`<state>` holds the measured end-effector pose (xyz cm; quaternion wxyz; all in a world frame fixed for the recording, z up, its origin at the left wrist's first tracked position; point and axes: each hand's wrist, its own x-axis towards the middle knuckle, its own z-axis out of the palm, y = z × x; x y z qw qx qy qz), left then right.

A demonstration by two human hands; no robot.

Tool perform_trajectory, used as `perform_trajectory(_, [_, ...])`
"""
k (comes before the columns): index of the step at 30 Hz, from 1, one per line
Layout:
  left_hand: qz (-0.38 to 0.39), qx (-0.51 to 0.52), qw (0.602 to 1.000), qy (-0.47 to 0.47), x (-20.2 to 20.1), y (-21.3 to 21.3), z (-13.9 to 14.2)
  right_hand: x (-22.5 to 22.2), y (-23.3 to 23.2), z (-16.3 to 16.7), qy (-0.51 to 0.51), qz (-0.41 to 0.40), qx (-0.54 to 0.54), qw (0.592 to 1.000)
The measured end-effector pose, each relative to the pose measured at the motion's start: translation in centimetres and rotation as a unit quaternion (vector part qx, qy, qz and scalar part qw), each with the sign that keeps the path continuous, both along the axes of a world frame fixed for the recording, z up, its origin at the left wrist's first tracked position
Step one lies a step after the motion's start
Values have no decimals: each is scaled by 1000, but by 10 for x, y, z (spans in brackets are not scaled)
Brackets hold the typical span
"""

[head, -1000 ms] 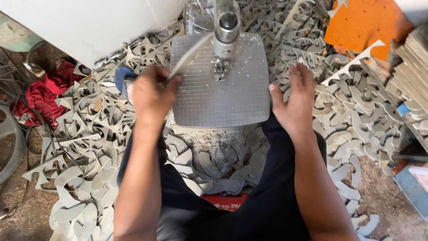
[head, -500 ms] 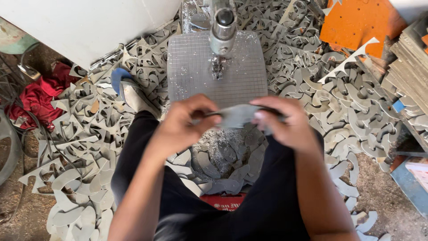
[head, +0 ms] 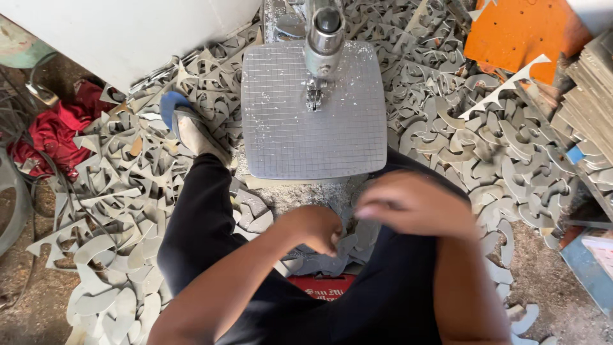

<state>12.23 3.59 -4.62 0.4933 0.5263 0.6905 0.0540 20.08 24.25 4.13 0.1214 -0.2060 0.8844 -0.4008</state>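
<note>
At the far left of the frame a red cloth [head: 48, 131] lies crumpled on the dirt floor, and beside it the ground is buried under a litter of grey cut-out scraps [head: 108, 211]. A foot in a pale sandal with a blue toe [head: 191, 131] rests on them, just left of the saw. In the upper middle stands the machine's square gridded metal tabletop [head: 313, 128], dusted with chips, with the blade guide [head: 324, 35] coming down onto it from the top edge. Below it, in the lower middle, the left hand [head: 313, 229] is curled into a loose fist over the lap, its fingers closed, though I cannot tell whether anything is pinched in them. Just right of it, close but not touching as far as I can see, the right hand [head: 415, 204] is blurred, palm down, fingers together; what it holds, if anything, is unclear. Between and beneath the two hands grey cut pieces [head: 354, 239] lie at the foot of the tabletop. At the upper right an orange board [head: 517, 32] leans over more scraps, next to stacked sheets [head: 590, 102] along the right edge.
</note>
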Motion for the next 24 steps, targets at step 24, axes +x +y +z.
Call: perform_trajectory(24, [119,40,934,334,5,-33,-108,-45,-55,-104,-140,4,290,947])
